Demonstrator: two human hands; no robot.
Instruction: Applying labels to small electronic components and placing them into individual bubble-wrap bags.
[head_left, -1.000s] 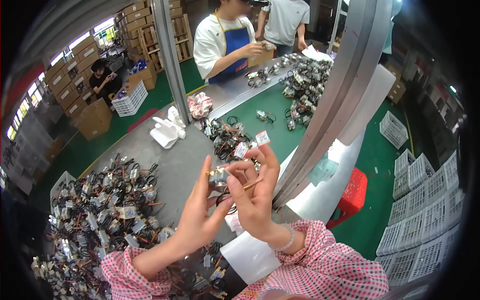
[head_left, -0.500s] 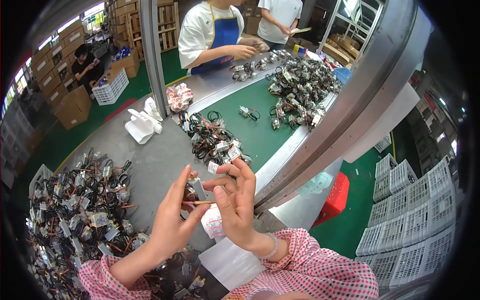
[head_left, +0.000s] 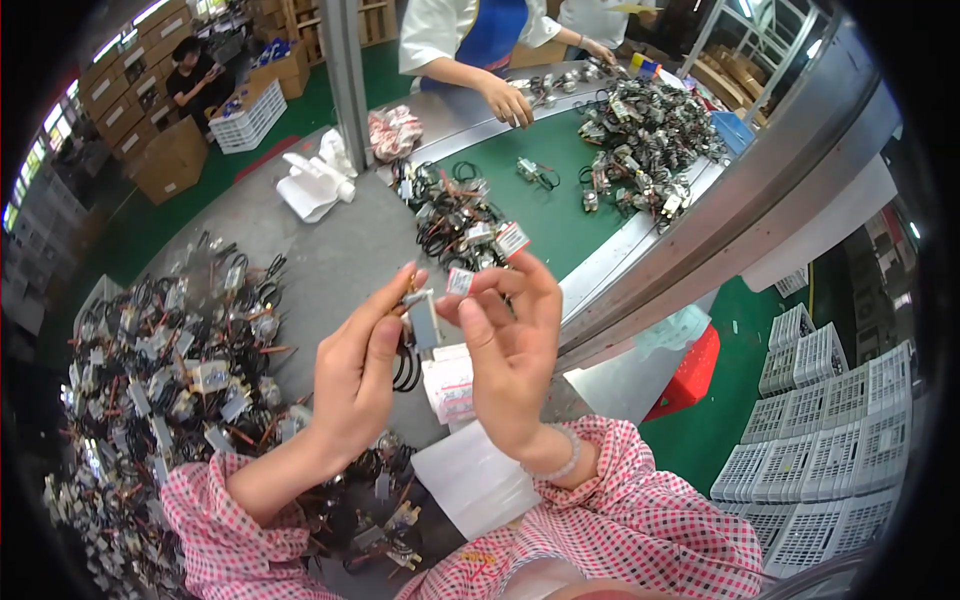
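My left hand (head_left: 350, 375) is closed round a small electrical part with a grey box-shaped body (head_left: 424, 322) and a black looped cable (head_left: 407, 370). My right hand (head_left: 515, 350) is beside it, fingers apart and curved. Two small printed labels cling to its fingertips: one label (head_left: 460, 281) close to the part, another label (head_left: 512, 240) higher up. Whether a right fingertip touches the part cannot be made out. Below the hands stands a roll of printed labels (head_left: 449, 388), partly hidden by my right hand.
Similar parts (head_left: 160, 380) lie heaped at left; a smaller pile (head_left: 460, 215) sits ahead and a big one (head_left: 650, 140) on the green belt (head_left: 500, 165). A metal post (head_left: 720, 240) slants at right. Across the belt, a co-worker's hand (head_left: 507, 103) reaches over it. White crates (head_left: 820, 430) stack at right.
My view has shifted, so the scene sits lower left to upper right differently. The part has turned, showing its grey side. The co-worker's hand has moved down over the belt.
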